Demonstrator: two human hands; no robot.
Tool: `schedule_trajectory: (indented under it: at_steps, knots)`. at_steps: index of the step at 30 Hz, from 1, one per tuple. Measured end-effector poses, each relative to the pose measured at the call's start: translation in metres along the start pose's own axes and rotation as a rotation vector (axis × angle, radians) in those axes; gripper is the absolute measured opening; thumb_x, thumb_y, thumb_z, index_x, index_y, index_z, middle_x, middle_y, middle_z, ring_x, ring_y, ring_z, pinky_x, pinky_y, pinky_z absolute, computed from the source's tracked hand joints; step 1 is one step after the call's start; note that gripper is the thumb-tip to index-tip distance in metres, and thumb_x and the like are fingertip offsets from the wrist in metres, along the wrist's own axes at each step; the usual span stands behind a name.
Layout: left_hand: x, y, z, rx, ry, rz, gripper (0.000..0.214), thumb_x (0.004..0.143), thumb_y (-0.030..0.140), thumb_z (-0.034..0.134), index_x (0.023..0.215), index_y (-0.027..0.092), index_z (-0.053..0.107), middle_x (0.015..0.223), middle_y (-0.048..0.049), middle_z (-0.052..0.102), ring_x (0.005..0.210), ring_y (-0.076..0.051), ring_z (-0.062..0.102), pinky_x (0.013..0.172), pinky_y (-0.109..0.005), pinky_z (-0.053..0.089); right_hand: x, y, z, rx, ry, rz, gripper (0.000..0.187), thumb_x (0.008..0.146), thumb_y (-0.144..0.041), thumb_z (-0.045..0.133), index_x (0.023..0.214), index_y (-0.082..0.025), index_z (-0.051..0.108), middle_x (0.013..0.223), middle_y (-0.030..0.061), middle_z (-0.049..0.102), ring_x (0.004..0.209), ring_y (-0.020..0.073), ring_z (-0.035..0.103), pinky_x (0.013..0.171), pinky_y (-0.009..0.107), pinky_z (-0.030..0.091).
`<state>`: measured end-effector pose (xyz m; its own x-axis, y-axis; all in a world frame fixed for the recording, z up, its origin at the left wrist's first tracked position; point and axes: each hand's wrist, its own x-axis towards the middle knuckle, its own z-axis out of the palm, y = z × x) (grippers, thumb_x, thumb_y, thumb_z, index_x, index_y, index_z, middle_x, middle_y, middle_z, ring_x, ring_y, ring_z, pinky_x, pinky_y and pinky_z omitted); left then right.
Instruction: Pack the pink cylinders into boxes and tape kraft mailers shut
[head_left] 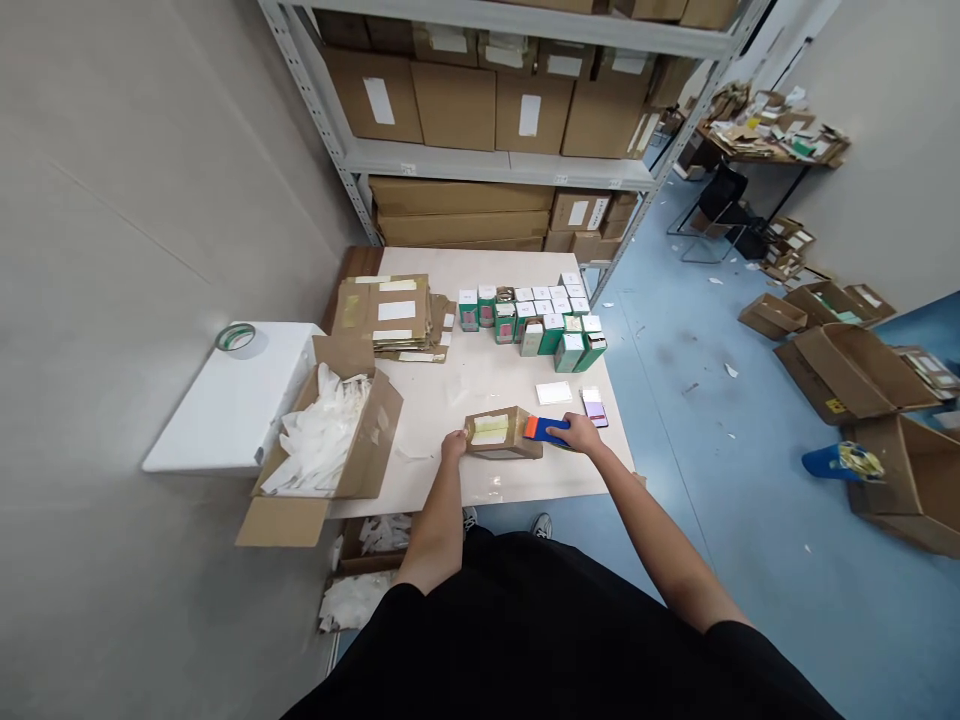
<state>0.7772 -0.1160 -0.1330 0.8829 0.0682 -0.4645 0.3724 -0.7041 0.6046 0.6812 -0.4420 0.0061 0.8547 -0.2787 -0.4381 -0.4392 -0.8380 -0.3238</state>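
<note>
A small cardboard box (502, 433) with a pale yellow label on top lies on the white table (480, 385), near its front edge. My left hand (454, 445) grips the box's left end. My right hand (574, 433) is closed around a blue and orange tape dispenser (544, 431), whose orange end is against the box's right side. Any tape at the join is hidden by the dispenser.
Several rows of green and white cartons (532, 320) stand behind the hands. A stack of flat cardboard (390, 320) lies at the back left. An open carton of white plastic (367, 440) sits left, beside a white surface (225, 400) bearing a tape roll (235, 337).
</note>
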Motion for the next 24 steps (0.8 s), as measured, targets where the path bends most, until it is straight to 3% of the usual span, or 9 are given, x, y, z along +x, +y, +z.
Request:
schedule_trajectory:
  at_steps: [3, 5, 10, 13, 18, 24]
  knots:
    - [0.004, -0.001, -0.018, -0.06, 0.039, -0.025, 0.047, 0.094, 0.049, 0.058, 0.124, 0.017, 0.073, 0.131, -0.0172, 0.072, 0.124, -0.03, 0.066, 0.1, -0.035, 0.05, -0.002, -0.051, 0.001, -0.026, -0.004, -0.034, 0.046, 0.086, -0.065, 0.07, 0.096, -0.02, 0.071, 0.099, 0.0104, 0.077, 0.09, 0.0239, 0.07, 0.061, 0.026, 0.036]
    - [0.003, 0.001, -0.029, -0.109, 0.046, 0.002, 0.047, 0.098, 0.05, 0.052, 0.126, 0.019, 0.072, 0.135, -0.0127, 0.071, 0.126, -0.027, 0.064, 0.103, -0.032, 0.049, -0.002, -0.086, 0.005, -0.037, -0.03, -0.06, 0.046, 0.086, -0.064, 0.069, 0.099, -0.02, 0.072, 0.101, 0.0105, 0.077, 0.093, 0.0244, 0.071, 0.063, 0.026, 0.039]
    - [-0.004, 0.006, -0.048, -0.366, -0.167, 0.15, 0.052, 0.099, 0.059, 0.05, 0.123, 0.02, 0.074, 0.122, -0.0073, 0.077, 0.118, -0.027, 0.069, 0.102, -0.035, 0.052, 0.008, -0.165, 0.022, -0.095, -0.099, -0.101, 0.048, 0.087, -0.062, 0.067, 0.107, -0.019, 0.073, 0.111, 0.0134, 0.076, 0.101, 0.0264, 0.072, 0.069, 0.027, 0.046]
    - [-0.005, 0.006, -0.052, -0.455, -0.149, 0.117, 0.047, 0.101, 0.052, 0.051, 0.126, 0.018, 0.073, 0.124, -0.0096, 0.076, 0.116, -0.028, 0.071, 0.102, -0.038, 0.053, 0.016, -0.194, 0.031, -0.13, -0.112, -0.113, 0.05, 0.086, -0.061, 0.068, 0.11, -0.018, 0.074, 0.115, 0.0165, 0.076, 0.105, 0.0285, 0.072, 0.073, 0.028, 0.049]
    - [-0.006, 0.009, -0.04, -0.521, -0.128, 0.066, 0.047, 0.102, 0.047, 0.05, 0.128, 0.015, 0.071, 0.126, -0.0121, 0.075, 0.115, -0.027, 0.072, 0.1, -0.038, 0.055, 0.025, -0.194, 0.028, -0.13, -0.14, -0.136, 0.055, 0.08, -0.06, 0.075, 0.114, -0.017, 0.074, 0.119, 0.0181, 0.075, 0.107, 0.0305, 0.073, 0.077, 0.03, 0.053]
    - [-0.028, 0.044, 0.013, -0.444, -0.116, 0.071, 0.047, 0.103, 0.046, 0.047, 0.129, 0.016, 0.071, 0.125, -0.0112, 0.076, 0.114, -0.026, 0.072, 0.097, -0.036, 0.055, 0.025, -0.143, -0.004, -0.162, -0.146, -0.1, 0.053, 0.08, -0.054, 0.075, 0.116, -0.015, 0.073, 0.117, 0.0188, 0.075, 0.109, 0.0313, 0.072, 0.079, 0.03, 0.053]
